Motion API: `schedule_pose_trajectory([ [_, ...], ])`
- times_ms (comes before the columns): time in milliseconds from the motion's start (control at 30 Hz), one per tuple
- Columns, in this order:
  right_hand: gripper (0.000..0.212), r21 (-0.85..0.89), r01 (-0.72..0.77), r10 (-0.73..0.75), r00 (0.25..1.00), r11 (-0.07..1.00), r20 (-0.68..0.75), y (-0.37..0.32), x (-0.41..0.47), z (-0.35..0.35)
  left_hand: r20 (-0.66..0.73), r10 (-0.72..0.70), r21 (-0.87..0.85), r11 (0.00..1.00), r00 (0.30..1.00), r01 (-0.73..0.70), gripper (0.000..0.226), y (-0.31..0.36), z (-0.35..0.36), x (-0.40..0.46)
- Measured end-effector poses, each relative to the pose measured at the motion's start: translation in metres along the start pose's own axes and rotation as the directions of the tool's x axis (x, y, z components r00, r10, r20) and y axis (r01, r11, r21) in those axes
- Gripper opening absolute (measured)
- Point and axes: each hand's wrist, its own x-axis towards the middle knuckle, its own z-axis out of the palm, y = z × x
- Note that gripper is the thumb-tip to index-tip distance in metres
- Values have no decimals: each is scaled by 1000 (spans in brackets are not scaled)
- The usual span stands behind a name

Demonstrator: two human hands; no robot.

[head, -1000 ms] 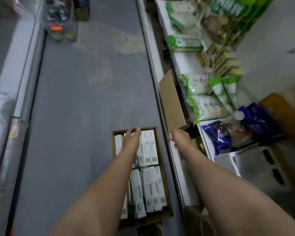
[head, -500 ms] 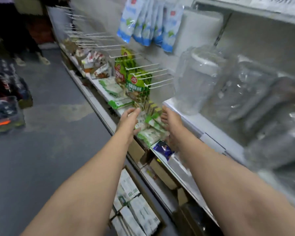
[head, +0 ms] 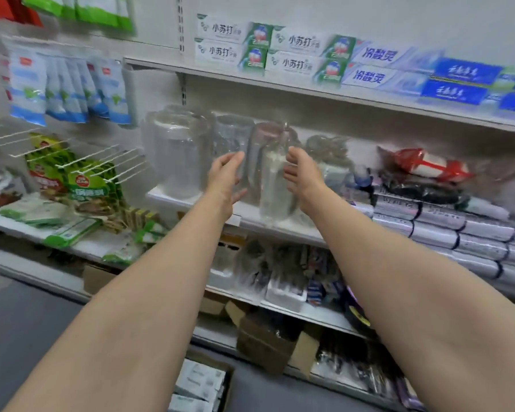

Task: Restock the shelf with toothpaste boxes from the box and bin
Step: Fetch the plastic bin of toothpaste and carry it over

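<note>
Both hands were empty: the left hand point(head: 227, 176) and right hand point(head: 302, 176) reached forward with fingers loosely spread, palms facing each other, holding nothing. Nearest, at the bottom edge, sat the cardboard box point(head: 204, 385) of white toothpaste boxes on the floor. Between the hands stood clear plastic jars point(head: 272, 179) on the middle shelf point(head: 244, 217). Farthest up, stacked toothpaste boxes point(head: 268, 52) lined the top shelf. Judging from this, a careless upward reach could clip the light jars and topple them off the edge.
</note>
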Motion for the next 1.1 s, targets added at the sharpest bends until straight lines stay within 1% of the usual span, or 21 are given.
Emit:
schedule_pose_trajectory([
  [33,29,18,21,-20,999,1000,-43,-10,-6,-27,44,4,4,1000,999,-4,20,0,26,-9],
  [67,25,41,46,-42,995,998,-95,-20,-13,-54,88,9,8,1000,996,-10,17,-1,52,-18],
  [133,24,51,90,-79,980,995,-183,-34,-27,-112,173,18,11,1000,985,-20,15,-3,106,-38],
  [200,26,40,125,-110,960,991,-255,-44,-43,-171,256,17,4,1000,966,-18,20,-11,161,-59],
  [267,32,13,157,-144,932,988,-333,-48,-59,-227,326,9,0,1000,945,-10,24,-22,210,-79],
  [333,29,-23,193,-185,887,981,-423,-48,-77,-296,396,-9,2,1000,918,9,25,-39,267,-106],
  [367,29,-24,196,-186,878,980,-441,-48,-87,-317,424,-17,6,1000,906,16,27,-47,285,-115],
  [400,28,-26,181,-171,859,983,-482,-46,-97,-354,459,-36,21,999,888,30,27,-59,314,-129],
  [467,31,-39,150,-146,816,988,-559,-41,-127,-426,524,-87,66,996,847,62,20,-83,372,-166],
  [567,29,-38,99,-99,744,994,-661,-27,-171,-535,621,-143,111,989,771,95,25,-123,460,-217],
  [633,28,-65,64,-91,695,996,-713,-20,-199,-598,666,-162,131,986,728,99,23,-147,515,-250],
  [700,32,-66,38,-75,649,997,-757,-13,-227,-656,701,-184,151,982,689,109,21,-170,568,-283],
  [733,38,-59,28,-64,623,998,-780,-9,-240,-684,720,-201,167,979,664,115,21,-181,593,-299],
  [767,45,-61,19,-61,594,998,-802,-8,-255,-707,741,-221,182,975,634,127,20,-193,616,-315],
  [800,48,-61,1,-51,562,998,-826,-6,-267,-730,757,-241,196,970,607,141,20,-205,639,-330],
  [867,40,-56,-20,-38,503,998,-863,-2,-289,-775,782,-282,237,959,556,154,24,-226,681,-358],
  [900,43,-46,-22,-30,473,999,-880,1,-298,-795,795,-297,254,955,528,154,28,-236,701,-371],
  [967,61,-14,-21,-4,402,1000,-916,7,-314,-835,821,-320,280,947,473,154,35,-256,741,-395],
  [1000,66,-10,-22,-1,382,1000,-924,9,-320,-850,833,-324,285,946,448,153,37,-264,758,-404],
  [1100,69,14,-22,20,307,1000,-951,24,-332,-905,872,-333,307,943,359,131,37,-297,814,-432],
])
